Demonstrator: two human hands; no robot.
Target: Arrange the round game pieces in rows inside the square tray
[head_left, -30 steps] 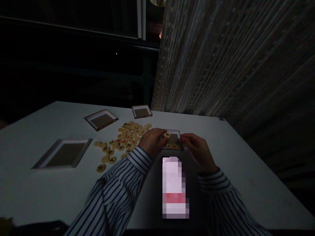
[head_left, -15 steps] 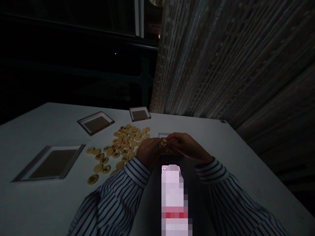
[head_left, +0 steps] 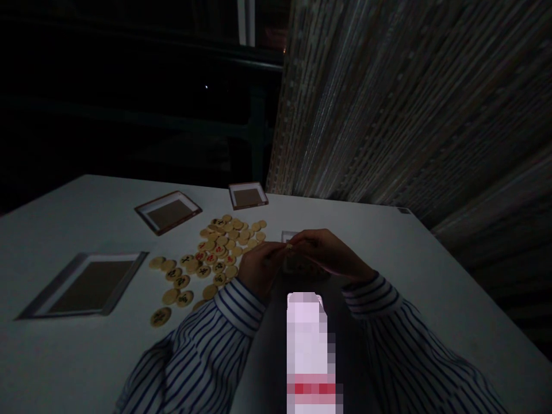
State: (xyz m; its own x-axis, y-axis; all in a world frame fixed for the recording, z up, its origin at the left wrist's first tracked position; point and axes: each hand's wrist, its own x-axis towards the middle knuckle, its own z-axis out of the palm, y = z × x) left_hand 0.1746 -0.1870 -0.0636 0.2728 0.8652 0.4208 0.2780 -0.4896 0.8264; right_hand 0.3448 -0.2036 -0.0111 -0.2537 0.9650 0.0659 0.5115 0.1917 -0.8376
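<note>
The left hand [head_left: 259,265] is pinching a piece [head_left: 288,246] edge-on at its fingertips, over a box [head_left: 290,235] on the table [head_left: 440,305]. The right hand [head_left: 330,251] is meeting it there, though whether those fingers are clamping too, I cannot tell. Loose pieces [head_left: 221,241] are lying left of the hands; a phone [head_left: 308,345] is glowing below.

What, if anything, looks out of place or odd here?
Mainly the bright slab at the bottom, blurred into blocky pixels unlike the rest of the picture. Round pieces also lie loosely scattered beside the open trays.
</note>
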